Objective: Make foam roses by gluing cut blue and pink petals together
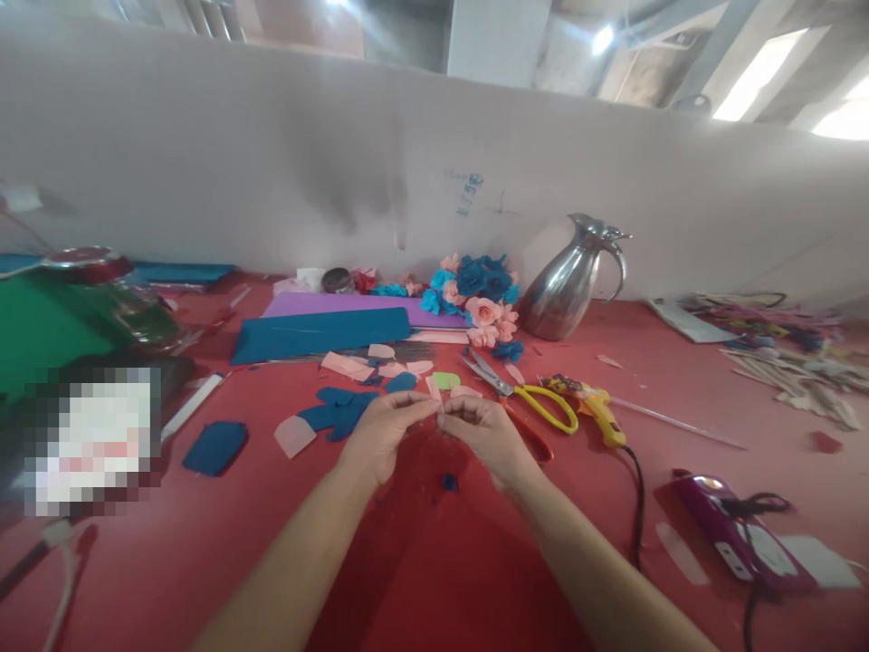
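Note:
My left hand [381, 430] and my right hand [485, 430] meet above the red table [421, 561], fingertips pinched together on a small pink paper petal [434, 389] that sticks up between them. Blue paper cutouts [339, 409] lie just left of my left hand. Pink petal pieces [370, 364] lie beyond it. Yellow-handled scissors [533, 397] rest just right of my right hand, with a yellow glue gun [597, 412] beside them. A tiny blue scrap [449, 482] lies under my wrists.
A bunch of pink and blue paper flowers [479, 294] stands at the back by a steel jug [570, 281]. Blue and purple sheets [319, 330] lie at back left, a glass jar [115, 299] at left. A purple power strip [737, 534] and wooden sticks [801, 376] lie right.

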